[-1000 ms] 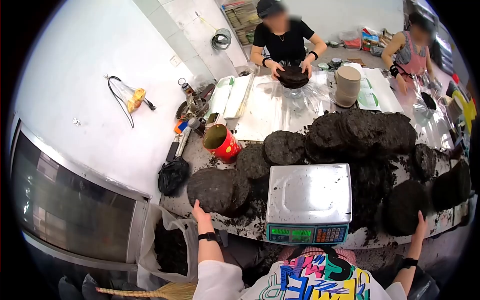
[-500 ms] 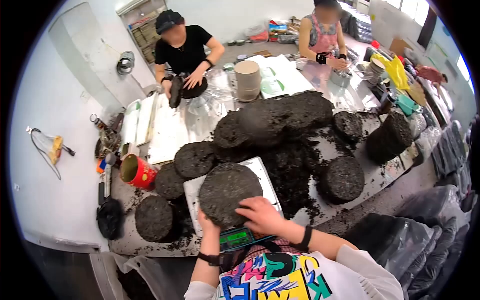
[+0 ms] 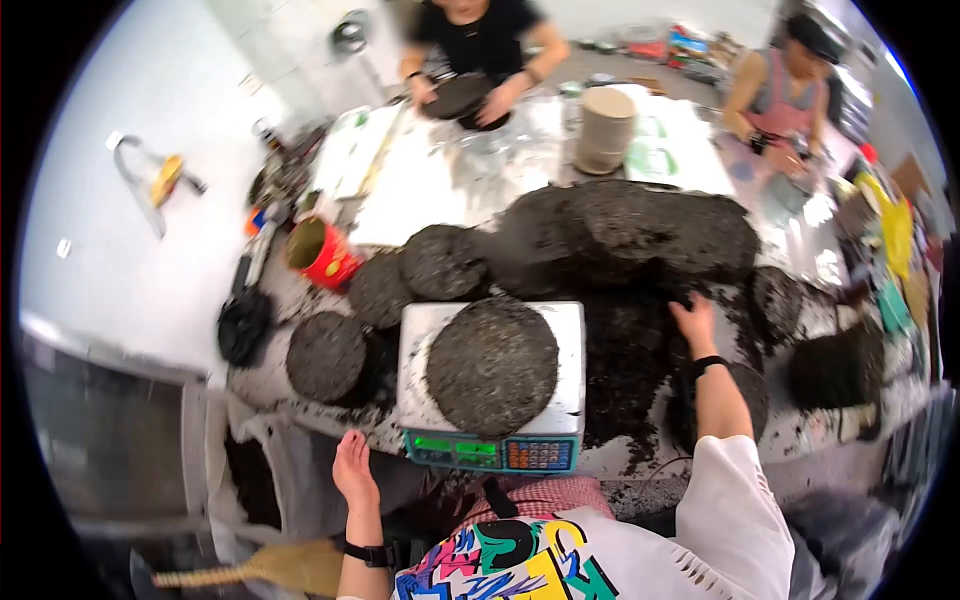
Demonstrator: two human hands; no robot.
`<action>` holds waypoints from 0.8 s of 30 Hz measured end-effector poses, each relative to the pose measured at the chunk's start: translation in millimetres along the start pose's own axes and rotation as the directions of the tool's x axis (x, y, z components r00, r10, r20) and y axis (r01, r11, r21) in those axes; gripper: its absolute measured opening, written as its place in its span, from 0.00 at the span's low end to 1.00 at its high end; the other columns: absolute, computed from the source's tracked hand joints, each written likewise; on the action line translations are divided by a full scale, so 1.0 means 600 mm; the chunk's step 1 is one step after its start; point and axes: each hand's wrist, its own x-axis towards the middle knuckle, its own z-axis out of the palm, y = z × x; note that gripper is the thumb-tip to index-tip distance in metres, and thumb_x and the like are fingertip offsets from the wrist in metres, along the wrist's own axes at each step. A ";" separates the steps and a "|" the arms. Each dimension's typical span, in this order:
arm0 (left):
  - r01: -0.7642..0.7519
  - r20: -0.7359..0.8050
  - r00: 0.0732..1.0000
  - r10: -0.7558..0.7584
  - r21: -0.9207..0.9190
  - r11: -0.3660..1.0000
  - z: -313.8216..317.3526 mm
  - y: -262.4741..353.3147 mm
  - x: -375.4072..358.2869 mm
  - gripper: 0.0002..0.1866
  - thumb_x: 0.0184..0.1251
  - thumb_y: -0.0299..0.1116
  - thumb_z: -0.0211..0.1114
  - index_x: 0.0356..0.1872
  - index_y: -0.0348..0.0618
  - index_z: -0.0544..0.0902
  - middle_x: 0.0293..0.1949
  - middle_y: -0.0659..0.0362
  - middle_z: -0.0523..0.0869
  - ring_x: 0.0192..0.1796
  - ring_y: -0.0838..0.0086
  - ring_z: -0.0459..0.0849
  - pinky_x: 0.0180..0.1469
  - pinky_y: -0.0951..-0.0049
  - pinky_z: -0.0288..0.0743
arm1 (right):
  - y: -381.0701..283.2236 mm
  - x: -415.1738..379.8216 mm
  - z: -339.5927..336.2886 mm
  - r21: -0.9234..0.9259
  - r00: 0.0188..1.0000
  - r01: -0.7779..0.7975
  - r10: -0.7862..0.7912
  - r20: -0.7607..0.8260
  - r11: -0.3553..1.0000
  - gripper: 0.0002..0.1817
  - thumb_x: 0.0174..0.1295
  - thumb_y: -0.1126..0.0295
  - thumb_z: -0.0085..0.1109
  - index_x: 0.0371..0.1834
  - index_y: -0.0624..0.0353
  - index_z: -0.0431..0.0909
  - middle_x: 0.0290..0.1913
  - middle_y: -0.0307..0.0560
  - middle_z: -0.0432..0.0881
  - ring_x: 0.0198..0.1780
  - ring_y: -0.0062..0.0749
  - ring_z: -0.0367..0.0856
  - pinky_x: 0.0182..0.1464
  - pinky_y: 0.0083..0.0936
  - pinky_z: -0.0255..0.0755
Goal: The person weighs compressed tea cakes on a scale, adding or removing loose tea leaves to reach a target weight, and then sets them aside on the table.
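Note:
A round dark cake of pressed, crumbly material (image 3: 492, 368) lies flat on the metal plate of a digital scale (image 3: 568, 340). Its green display is lit, beside a keypad. My left hand (image 3: 355, 468) is off the scale at its lower left, palm up with fingers stretched out and nothing in it. Right of the scale, my right hand (image 3: 697, 322) reaches to the edge of the loose dark crumbs (image 3: 625, 375), thumb and fingers apart. I see nothing held in it; the fingertips are partly hard to make out against the dark material.
Large dark lumps (image 3: 660, 235) lie behind the scale. More round cakes (image 3: 327, 357) stand left and right. A red tin (image 3: 325, 255) is tilted at the left. Across the table, a person holds a dark disc (image 3: 458, 97); another works near a stack of discs (image 3: 604, 130).
Both hands have let go of the round cake, which now rests on the scale. My left hand moved left, my right hand to the loose crumbs. The view has shifted.

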 end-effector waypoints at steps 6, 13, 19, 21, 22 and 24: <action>-0.056 -0.229 0.971 0.070 0.065 0.996 -0.082 0.034 -0.074 0.24 0.74 0.43 0.43 0.58 0.32 0.71 0.57 0.50 0.76 0.61 0.64 0.72 0.64 0.66 0.62 | -0.086 -0.070 0.019 -0.281 0.924 -0.329 0.368 0.100 0.902 0.36 0.52 0.49 0.63 0.65 0.44 0.64 0.69 0.56 0.56 0.67 0.57 0.59 0.63 0.44 0.62; -0.053 -0.163 0.985 0.061 0.052 0.997 -0.045 0.031 -0.042 0.23 0.73 0.41 0.47 0.58 0.32 0.72 0.55 0.51 0.78 0.60 0.65 0.74 0.61 0.70 0.66 | -0.036 -0.091 0.036 -0.100 0.981 -0.130 0.113 -0.159 0.986 0.21 0.57 0.71 0.56 0.55 0.56 0.68 0.55 0.57 0.70 0.51 0.59 0.73 0.53 0.47 0.69; -0.151 0.234 0.964 0.123 0.103 0.983 0.097 0.016 0.031 0.23 0.73 0.43 0.47 0.58 0.34 0.72 0.57 0.52 0.76 0.61 0.66 0.73 0.63 0.67 0.63 | -0.034 -0.100 -0.019 0.168 0.936 0.268 -0.215 -0.280 0.949 0.20 0.49 0.80 0.53 0.49 0.59 0.74 0.46 0.56 0.76 0.52 0.54 0.73 0.55 0.41 0.67; -0.151 0.358 0.927 0.114 0.078 0.985 0.160 -0.032 0.045 0.25 0.73 0.46 0.46 0.60 0.36 0.71 0.60 0.55 0.74 0.64 0.68 0.69 0.66 0.67 0.59 | -0.125 -0.145 -0.077 0.174 0.861 0.477 -0.419 -0.289 0.861 0.23 0.43 0.85 0.50 0.47 0.59 0.75 0.44 0.54 0.77 0.50 0.52 0.73 0.55 0.39 0.67; -0.123 0.319 0.944 0.089 0.088 0.989 0.196 -0.050 0.042 0.25 0.74 0.46 0.44 0.60 0.35 0.70 0.61 0.55 0.72 0.64 0.68 0.68 0.67 0.68 0.57 | -0.208 -0.183 -0.125 0.197 0.835 0.541 -0.495 -0.241 0.818 0.25 0.39 0.88 0.49 0.45 0.59 0.75 0.44 0.53 0.77 0.49 0.51 0.73 0.54 0.37 0.67; -0.195 0.325 0.935 0.145 0.127 0.972 0.246 -0.062 0.037 0.25 0.75 0.45 0.42 0.60 0.35 0.70 0.61 0.54 0.73 0.65 0.67 0.68 0.67 0.69 0.56 | -0.327 -0.251 -0.167 0.333 0.738 0.669 -0.646 -0.194 0.664 0.28 0.32 0.91 0.51 0.42 0.56 0.76 0.44 0.48 0.78 0.49 0.46 0.74 0.54 0.35 0.69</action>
